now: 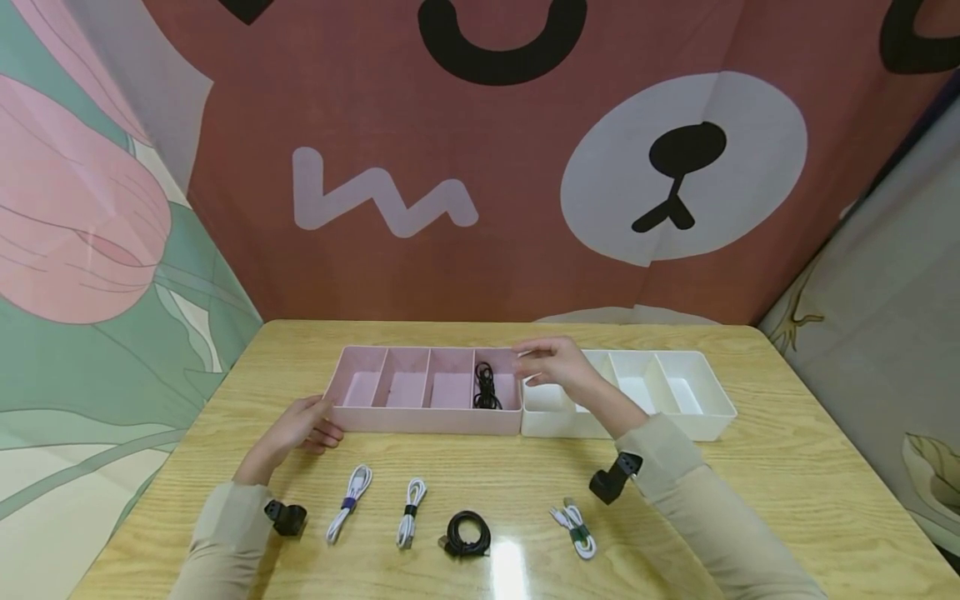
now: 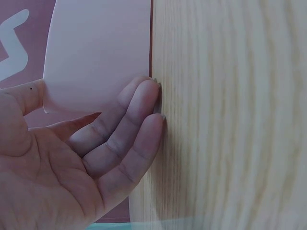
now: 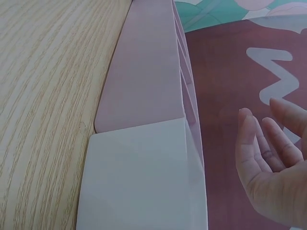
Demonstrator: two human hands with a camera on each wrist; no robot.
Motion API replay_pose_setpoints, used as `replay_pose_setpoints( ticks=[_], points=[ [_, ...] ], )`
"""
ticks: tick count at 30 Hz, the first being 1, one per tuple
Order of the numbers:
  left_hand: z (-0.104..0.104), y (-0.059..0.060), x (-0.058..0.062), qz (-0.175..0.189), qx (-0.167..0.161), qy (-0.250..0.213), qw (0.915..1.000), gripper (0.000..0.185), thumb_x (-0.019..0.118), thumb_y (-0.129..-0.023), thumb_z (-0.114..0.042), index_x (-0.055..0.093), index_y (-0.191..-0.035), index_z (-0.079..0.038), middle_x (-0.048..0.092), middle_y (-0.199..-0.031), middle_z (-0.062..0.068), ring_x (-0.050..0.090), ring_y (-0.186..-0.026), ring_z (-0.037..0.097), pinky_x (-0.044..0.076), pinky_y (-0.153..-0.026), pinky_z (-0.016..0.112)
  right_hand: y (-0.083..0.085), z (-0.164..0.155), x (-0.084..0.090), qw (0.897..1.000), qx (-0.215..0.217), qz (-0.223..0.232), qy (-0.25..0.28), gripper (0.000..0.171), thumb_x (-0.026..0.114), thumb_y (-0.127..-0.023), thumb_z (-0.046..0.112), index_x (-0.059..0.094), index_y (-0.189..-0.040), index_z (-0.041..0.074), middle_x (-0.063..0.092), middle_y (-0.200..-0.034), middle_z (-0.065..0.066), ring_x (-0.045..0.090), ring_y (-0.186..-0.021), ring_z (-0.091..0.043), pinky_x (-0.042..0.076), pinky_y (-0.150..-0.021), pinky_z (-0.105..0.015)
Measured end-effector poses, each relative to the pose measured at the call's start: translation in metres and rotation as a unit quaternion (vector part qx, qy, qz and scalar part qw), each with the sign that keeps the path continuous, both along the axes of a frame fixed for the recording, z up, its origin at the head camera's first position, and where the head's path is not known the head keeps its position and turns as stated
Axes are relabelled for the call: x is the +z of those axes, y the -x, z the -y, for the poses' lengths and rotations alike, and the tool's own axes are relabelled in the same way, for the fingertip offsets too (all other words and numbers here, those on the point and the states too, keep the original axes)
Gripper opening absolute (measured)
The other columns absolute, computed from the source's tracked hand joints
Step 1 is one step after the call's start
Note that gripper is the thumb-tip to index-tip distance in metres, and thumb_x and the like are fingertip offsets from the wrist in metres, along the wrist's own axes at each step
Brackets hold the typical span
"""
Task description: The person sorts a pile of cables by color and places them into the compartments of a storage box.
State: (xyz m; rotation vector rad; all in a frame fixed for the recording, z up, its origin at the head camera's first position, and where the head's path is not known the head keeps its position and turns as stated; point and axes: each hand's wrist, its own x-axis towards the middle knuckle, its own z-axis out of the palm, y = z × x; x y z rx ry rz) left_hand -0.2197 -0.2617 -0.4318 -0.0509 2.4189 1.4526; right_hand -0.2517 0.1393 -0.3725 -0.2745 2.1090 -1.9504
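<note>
Nearest the person, on the pale wooden table (image 1: 787,467), lie a row of bundled cables: two white cables tied with dark bands (image 1: 349,502), a coiled black cable (image 1: 468,533), and a white cable with a green tie (image 1: 576,527). Beyond them the left hand (image 1: 298,427) rests at the front left corner of the pink plastic organiser tray with four compartments (image 1: 390,418), its fingers loosely extended and close together, their tips touching the tray wall and the tabletop in the left wrist view. The tray sits mid-table, its right end butted against a white plastic divided tray (image 1: 705,421). A bundled black cable (image 1: 486,387) lies in the pink tray's rightmost compartment. The right hand (image 1: 553,363) hovers over the junction of the two trays, fingers relaxed, slightly apart, holding nothing. The pink tray looks light, rigid and smooth, likely to slide easily; its end walls or rim seem the surest hold.
</note>
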Motion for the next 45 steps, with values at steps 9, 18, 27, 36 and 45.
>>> replay_pose_setpoints(
  ticks=[9,18,27,36,45],
  points=[
    [0.001,0.000,-0.001,0.000,-0.001,-0.001,1.0000,0.055,0.031,-0.098,-0.036,0.036,-0.127,0.011,0.064,-0.080,0.011,0.062,-0.069,0.021,0.052,-0.060,0.036,-0.006,-0.002,0.002,1.000,0.011,-0.010,-0.006,0.034,0.059,-0.085,-0.002,0.053,-0.117,-0.012,0.065,-0.099,-0.011,0.065,-0.078,-0.018,0.053,-0.068,-0.034],
    [0.002,0.000,-0.001,-0.001,-0.005,-0.002,1.0000,0.056,0.031,-0.099,-0.036,0.035,-0.127,0.012,0.064,-0.080,0.011,0.062,-0.069,0.021,0.052,-0.061,0.035,-0.014,0.000,0.006,1.000,0.020,-0.016,-0.015,0.038,0.064,-0.081,-0.003,0.055,-0.117,-0.009,0.064,-0.093,-0.014,0.063,-0.074,-0.014,0.053,-0.068,-0.035],
    [0.002,0.000,-0.002,-0.005,-0.008,-0.004,0.9999,0.057,0.030,-0.099,-0.037,0.036,-0.126,0.012,0.064,-0.080,0.011,0.062,-0.069,0.021,0.052,-0.060,0.036,-0.021,0.001,0.009,0.998,0.038,-0.032,-0.028,0.037,0.062,-0.082,-0.004,0.055,-0.117,-0.008,0.065,-0.090,-0.020,0.064,-0.073,-0.014,0.053,-0.067,-0.034],
    [0.002,0.000,-0.003,-0.007,-0.007,-0.006,0.9999,0.055,0.031,-0.098,-0.036,0.037,-0.124,0.012,0.064,-0.079,0.011,0.062,-0.068,0.021,0.052,-0.060,0.036,-0.026,0.001,0.009,0.998,0.047,-0.033,-0.022,0.036,0.063,-0.082,-0.002,0.055,-0.116,-0.010,0.067,-0.083,-0.008,0.063,-0.072,-0.014,0.053,-0.066,-0.033],
    [0.002,0.000,-0.002,-0.009,-0.007,-0.011,0.9999,0.050,0.033,-0.098,-0.031,0.039,-0.121,0.013,0.064,-0.078,0.011,0.062,-0.067,0.020,0.052,-0.059,0.035,-0.032,0.002,0.009,0.996,0.076,-0.035,-0.022,0.038,0.063,-0.082,-0.001,0.054,-0.118,-0.009,0.067,-0.080,-0.012,0.064,-0.068,-0.017,0.053,-0.066,-0.037]
  ],
)
